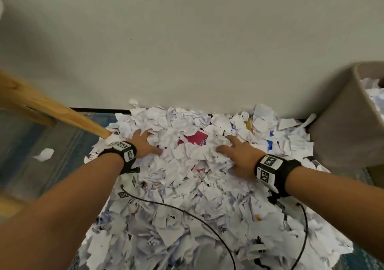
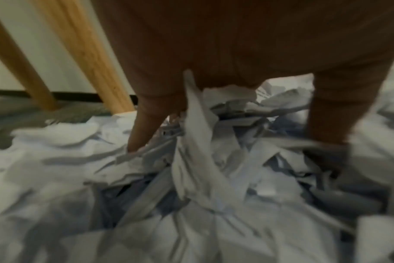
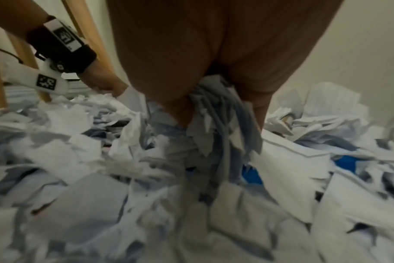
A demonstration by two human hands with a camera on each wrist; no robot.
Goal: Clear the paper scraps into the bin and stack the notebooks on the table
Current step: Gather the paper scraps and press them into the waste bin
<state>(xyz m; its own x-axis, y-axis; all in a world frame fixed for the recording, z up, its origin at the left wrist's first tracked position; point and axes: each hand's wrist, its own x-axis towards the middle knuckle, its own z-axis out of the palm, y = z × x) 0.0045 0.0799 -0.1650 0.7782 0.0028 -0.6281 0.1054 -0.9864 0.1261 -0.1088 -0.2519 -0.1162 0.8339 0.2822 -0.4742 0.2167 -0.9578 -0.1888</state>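
Note:
A wide heap of torn white paper scraps (image 1: pixel 187 197) covers the floor against the wall. My left hand (image 1: pixel 151 143) lies on the heap's far left with its fingers (image 2: pixel 140 131) spread and pushed straight down into the scraps (image 2: pixel 200 142). My right hand (image 1: pixel 228 147) is dug into the middle of the heap and, in the right wrist view, pinches a bunch of scraps (image 3: pixel 220 128) between thumb and fingers (image 3: pixel 178 110). Between the hands a red notebook cover (image 1: pixel 195 138) shows, mostly buried. The grey bin (image 1: pixel 336 128) stands at the right, with scraps inside.
A wooden table leg (image 1: pixel 62 112) slants down just left of my left wrist. Blue covers (image 1: pixel 270 145) peek through the scraps near the bin. Black wrist cables (image 1: pixel 187 209) trail over the heap. One loose scrap (image 1: pixel 44 154) lies on the carpet at the left.

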